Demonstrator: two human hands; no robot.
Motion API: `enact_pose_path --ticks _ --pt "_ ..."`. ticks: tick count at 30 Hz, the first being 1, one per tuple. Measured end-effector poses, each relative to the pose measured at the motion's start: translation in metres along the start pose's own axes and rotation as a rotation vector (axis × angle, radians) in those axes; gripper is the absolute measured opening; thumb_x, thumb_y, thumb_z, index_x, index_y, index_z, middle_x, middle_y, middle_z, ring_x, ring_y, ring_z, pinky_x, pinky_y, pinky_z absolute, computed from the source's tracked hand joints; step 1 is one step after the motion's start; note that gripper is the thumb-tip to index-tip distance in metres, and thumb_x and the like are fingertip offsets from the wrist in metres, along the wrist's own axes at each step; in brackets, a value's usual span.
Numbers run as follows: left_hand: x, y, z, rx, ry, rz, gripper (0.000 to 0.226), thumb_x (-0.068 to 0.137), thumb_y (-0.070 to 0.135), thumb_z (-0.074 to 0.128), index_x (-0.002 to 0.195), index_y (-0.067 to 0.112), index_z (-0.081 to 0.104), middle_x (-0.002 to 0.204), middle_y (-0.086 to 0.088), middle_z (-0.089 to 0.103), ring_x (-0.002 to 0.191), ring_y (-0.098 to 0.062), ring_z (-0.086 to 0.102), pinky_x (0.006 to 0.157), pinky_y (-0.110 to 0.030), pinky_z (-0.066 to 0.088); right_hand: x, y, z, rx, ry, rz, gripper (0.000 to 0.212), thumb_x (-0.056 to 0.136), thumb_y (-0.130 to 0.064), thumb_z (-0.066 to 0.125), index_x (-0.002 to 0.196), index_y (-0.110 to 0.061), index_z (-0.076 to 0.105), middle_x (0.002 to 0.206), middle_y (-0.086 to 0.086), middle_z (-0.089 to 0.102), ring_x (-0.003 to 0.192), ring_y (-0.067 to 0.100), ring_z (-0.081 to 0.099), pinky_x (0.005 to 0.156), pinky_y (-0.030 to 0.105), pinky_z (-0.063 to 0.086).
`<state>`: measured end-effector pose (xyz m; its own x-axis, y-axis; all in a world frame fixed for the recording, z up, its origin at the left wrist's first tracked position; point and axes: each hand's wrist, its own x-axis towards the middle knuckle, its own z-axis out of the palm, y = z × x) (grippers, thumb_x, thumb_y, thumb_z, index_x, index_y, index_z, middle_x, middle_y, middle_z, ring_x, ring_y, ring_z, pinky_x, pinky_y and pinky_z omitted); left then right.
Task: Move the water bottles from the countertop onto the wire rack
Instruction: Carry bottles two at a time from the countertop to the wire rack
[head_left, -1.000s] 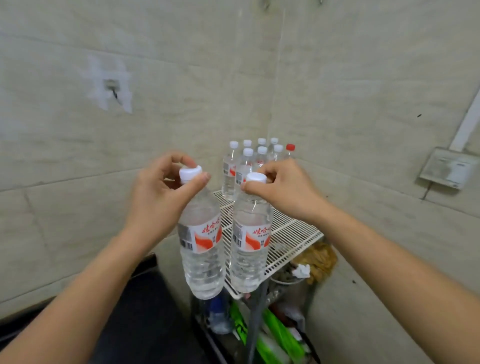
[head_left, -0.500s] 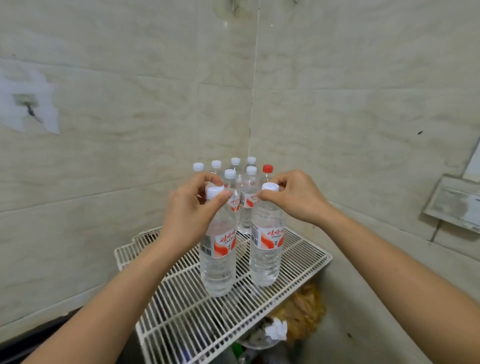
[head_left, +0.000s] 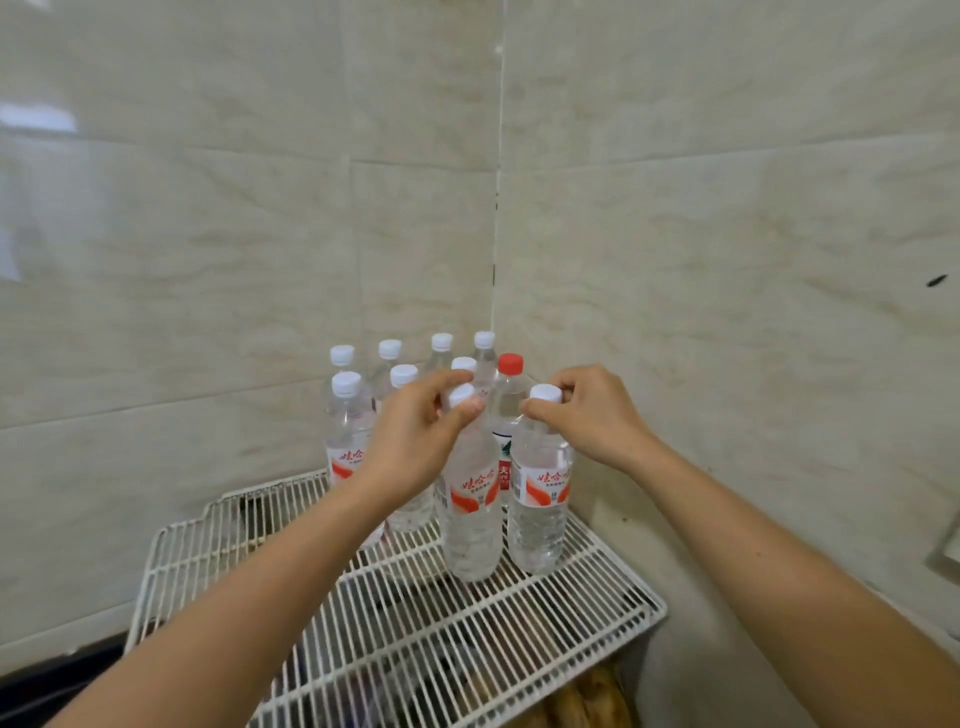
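Two clear water bottles with white caps and red-and-white labels stand upright on the white wire rack (head_left: 587, 618). My left hand (head_left: 415, 441) pinches the cap of the left bottle (head_left: 470, 519). My right hand (head_left: 592, 415) pinches the cap of the right bottle (head_left: 537, 514). Both bottle bases appear to rest on the rack wires. Behind them, in the wall corner, stands a cluster of several white-capped bottles (head_left: 348, 415) and one red-capped bottle (head_left: 509, 395). My left hand hides part of that cluster.
Tiled walls (head_left: 675, 260) meet in a corner just behind the bottles. A dark countertop edge (head_left: 47, 680) shows at the lower left. Under the rack lies something brownish (head_left: 592, 701). Bare rack wires fill the front half of the rack.
Both hands carried their bottles further back over the rack and lowered them beside the cluster in the corner. The view moved closer and more directly over the rack.
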<state>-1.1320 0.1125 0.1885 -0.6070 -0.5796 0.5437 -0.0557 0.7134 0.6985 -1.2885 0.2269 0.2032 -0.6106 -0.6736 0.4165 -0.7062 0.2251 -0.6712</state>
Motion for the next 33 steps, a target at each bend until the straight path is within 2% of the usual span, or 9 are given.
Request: enact_pose_path --ticks 2,5,7,9,13,20,26,31,33 --pt "0.008 -0.001 0.012 0.057 -0.016 -0.010 0.038 0.090 0.031 0.059 0.126 0.019 0.058 0.118 0.001 0.064 0.100 -0.012 0.059 0.088 -0.031 0.049 0.011 0.012 0.002 0.021 -0.006 0.011 0.029 0.073 -0.028 0.077 0.061 -0.007 0.063 0.047 -0.006 0.045 0.047 0.008 0.040 0.047 0.026 0.030" --pt "0.017 0.000 0.026 0.113 -0.031 -0.010 0.037 0.092 0.028 0.056 0.128 0.018 0.056 0.110 0.004 0.063 0.092 -0.006 0.053 0.079 -0.021 0.038 0.024 0.026 0.003 0.050 -0.025 0.028 0.034 0.072 -0.029 0.079 0.053 -0.015 0.055 0.043 -0.009 0.043 0.044 0.007 0.039 0.046 0.026 0.029" --pt "0.022 0.000 0.032 0.126 -0.040 -0.017 0.037 0.092 0.029 0.056 0.128 0.019 0.056 0.102 0.005 0.062 0.090 -0.007 0.055 0.075 -0.020 0.038 0.031 0.033 0.004 0.052 -0.031 0.036 0.033 0.071 -0.032 0.079 0.053 -0.018 0.055 0.044 -0.009 0.046 0.046 0.008 0.042 0.048 0.026 0.032" --pt "0.028 -0.001 0.036 0.155 -0.062 -0.014 0.037 0.092 0.030 0.055 0.128 0.020 0.056 0.104 0.003 0.063 0.092 -0.010 0.057 0.072 -0.019 0.040 0.037 0.038 0.005 0.040 -0.032 0.044 0.031 0.070 -0.037 0.078 0.057 -0.017 0.059 0.049 -0.008 0.052 0.051 0.011 0.048 0.051 0.029 0.036" --pt "0.034 -0.004 0.043 0.143 -0.092 -0.020 0.038 0.093 0.031 0.055 0.128 0.019 0.055 0.124 0.001 0.062 0.101 -0.008 0.055 0.082 -0.021 0.041 0.045 0.043 0.006 0.035 -0.053 0.042 0.031 0.071 -0.041 0.079 0.059 -0.018 0.060 0.053 -0.007 0.055 0.053 0.011 0.050 0.052 0.029 0.038" --pt "0.036 -0.010 0.048 0.111 -0.108 -0.022 0.038 0.092 0.029 0.056 0.128 0.017 0.056 0.124 0.001 0.063 0.107 -0.009 0.057 0.089 -0.027 0.048 0.050 0.049 0.006 0.087 -0.100 0.000 0.033 0.072 -0.035 0.078 0.053 -0.020 0.056 0.045 -0.009 0.049 0.049 0.009 0.045 0.052 0.029 0.036" --pt "0.036 -0.013 0.044 0.087 -0.140 -0.028 0.039 0.093 0.031 0.055 0.130 0.019 0.055 0.126 0.001 0.062 0.112 -0.010 0.057 0.097 -0.039 0.049 0.056 0.048 0.004 0.092 -0.192 -0.047 0.026 0.074 -0.034 0.076 0.062 -0.016 0.063 0.057 -0.005 0.058 0.060 0.016 0.060 0.062 0.043 0.053" --pt "0.037 -0.015 0.039 0.106 -0.169 -0.045 0.039 0.093 0.032 0.055 0.131 0.023 0.054 0.124 0.003 0.062 0.111 -0.013 0.058 0.097 -0.040 0.049 0.052 0.042 0.007 0.092 -0.195 -0.049 0.030 0.077 -0.031 0.076 0.066 -0.006 0.064 0.056 -0.001 0.052 0.055 0.014 0.048 0.056 0.031 0.038" --pt "0.037 -0.016 0.038 0.104 -0.170 -0.063 0.038 0.093 0.032 0.054 0.130 0.025 0.054 0.120 0.003 0.063 0.108 -0.013 0.059 0.095 -0.040 0.050 0.051 0.042 0.007 0.086 -0.208 -0.049 0.030 0.078 -0.031 0.075 0.061 -0.011 0.059 0.054 -0.003 0.050 0.054 0.013 0.047 0.055 0.030 0.036"
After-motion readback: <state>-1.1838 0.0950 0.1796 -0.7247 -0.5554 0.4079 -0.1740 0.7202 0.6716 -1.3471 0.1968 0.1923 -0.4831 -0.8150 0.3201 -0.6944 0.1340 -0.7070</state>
